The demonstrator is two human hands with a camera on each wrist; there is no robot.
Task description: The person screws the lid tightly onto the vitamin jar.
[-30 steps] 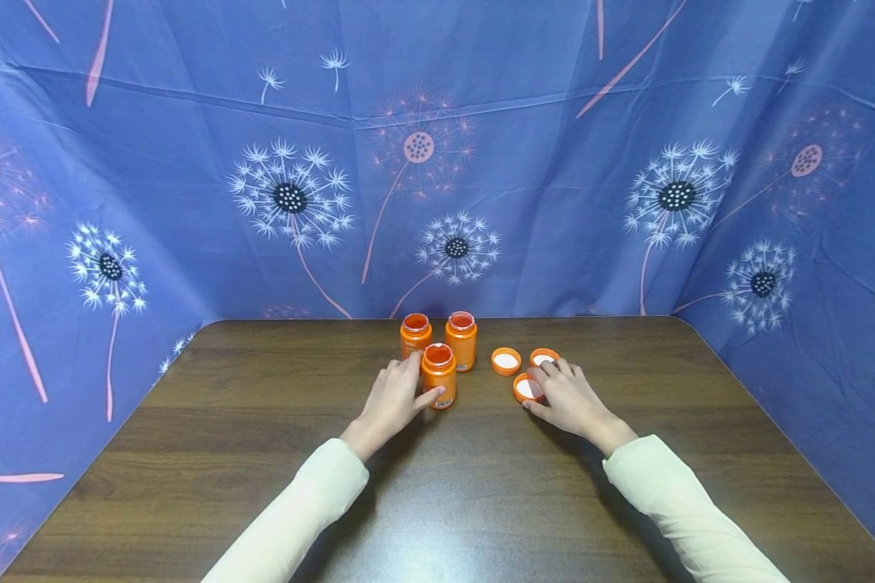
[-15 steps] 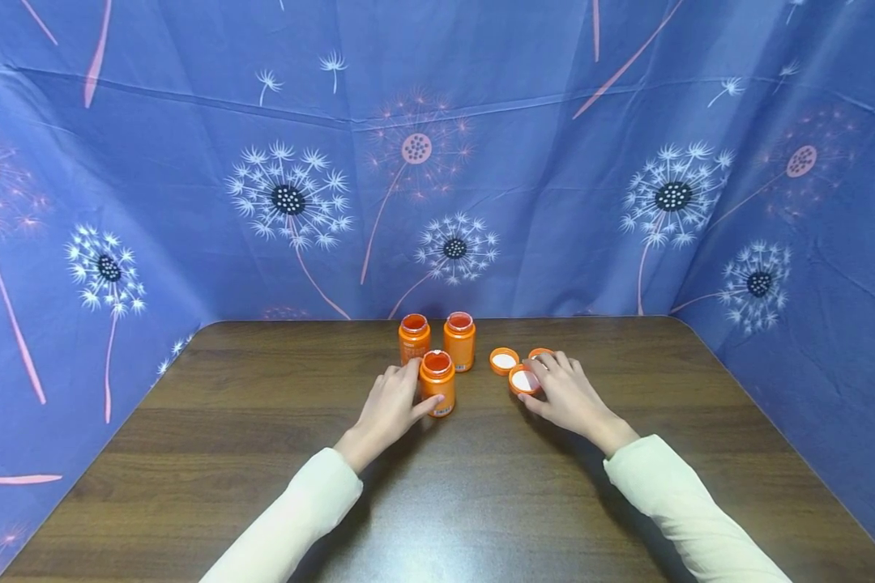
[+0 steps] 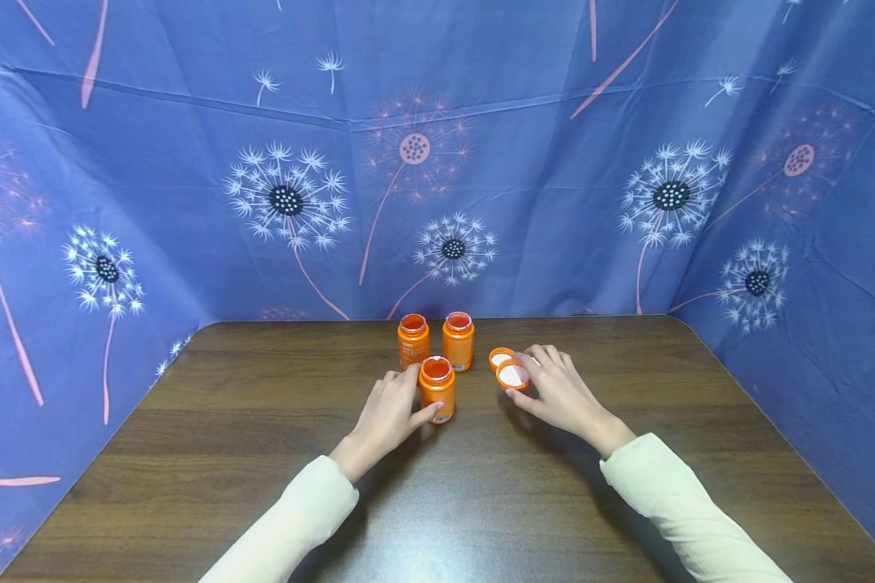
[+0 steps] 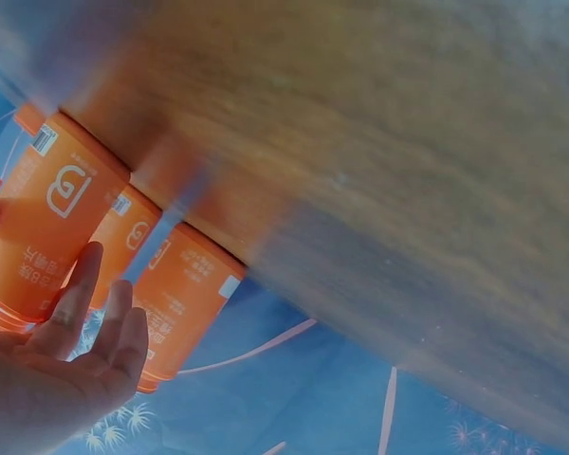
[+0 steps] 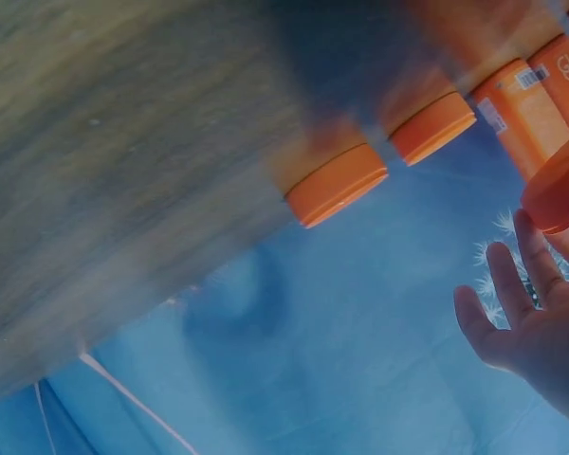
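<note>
Cap Pick-Up with Jar Steadied

Step in hand (judged): taking up a cap while steadying a jar. The left hand (image 3: 386, 411) has its fingers partly curled around the front jar (image 3: 438, 395), which is upright on the surface (image 3: 153, 486). The right hand (image 3: 563, 397) pinches the held cap (image 3: 512, 375) at its edge, raised off the surface, white inner face up; its remaining fingers are spread.

Next move (judged): turn the cap over and align it level with the jar mouth, keeping the jar steady.

Components: the left rear jar (image 3: 413, 344) and right rear jar (image 3: 458, 344) stand uncapped behind. All jars are smooth, glossy orange cylinders, apparently plastic, with ragged whitish rims. The near cap (image 3: 501, 356) and far cap (image 5: 337, 185) are shallow orange discs. The surface is dark and wood-grained.
</note>
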